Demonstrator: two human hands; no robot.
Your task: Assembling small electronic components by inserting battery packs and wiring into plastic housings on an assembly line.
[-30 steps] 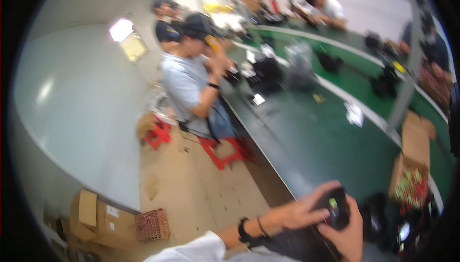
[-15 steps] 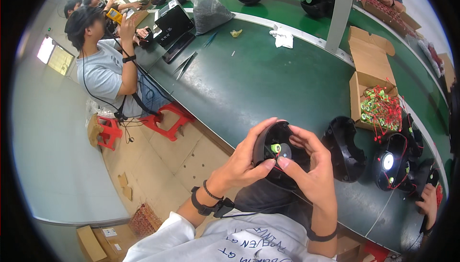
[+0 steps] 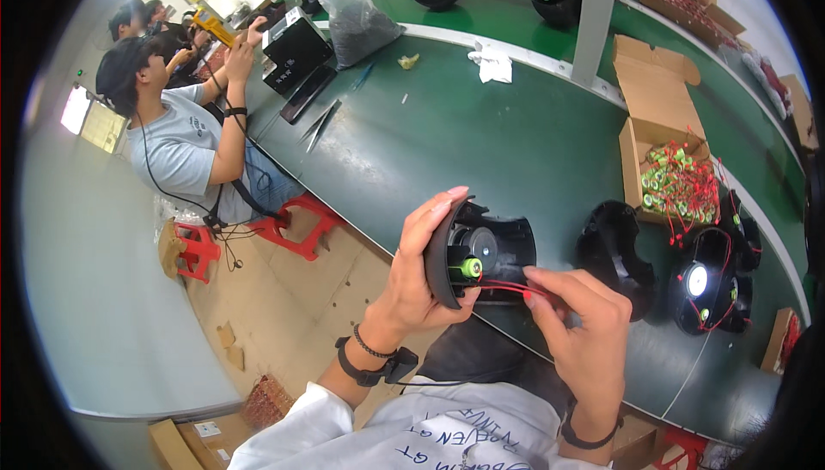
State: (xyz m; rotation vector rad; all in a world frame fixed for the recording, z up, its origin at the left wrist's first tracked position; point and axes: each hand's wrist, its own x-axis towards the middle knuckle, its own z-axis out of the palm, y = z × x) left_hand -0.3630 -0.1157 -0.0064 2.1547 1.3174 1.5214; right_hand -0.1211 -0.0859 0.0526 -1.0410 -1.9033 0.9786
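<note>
The black plastic shell (image 3: 439, 255) is up off the counter (image 3: 430, 139), by its near edge, its hollow turned rightward, seemingly to leave the green battery cell (image 3: 471, 268) and red wires (image 3: 505, 283) within reach. The left hand (image 3: 411, 285) wraps the outer wall, a steadying grip I'd say; the right hand (image 3: 591, 320) pinches the wires between thumb and forefinger, apparently keeping them gathered. Beyond it rests a black half-shell (image 3: 608, 242), then a cardboard box (image 3: 632, 169) of wired cells, probably placed for easy reach.

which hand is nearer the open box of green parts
Right: the right hand is below and left of the box; the left hand lies farther left, holding a black shell.
</note>
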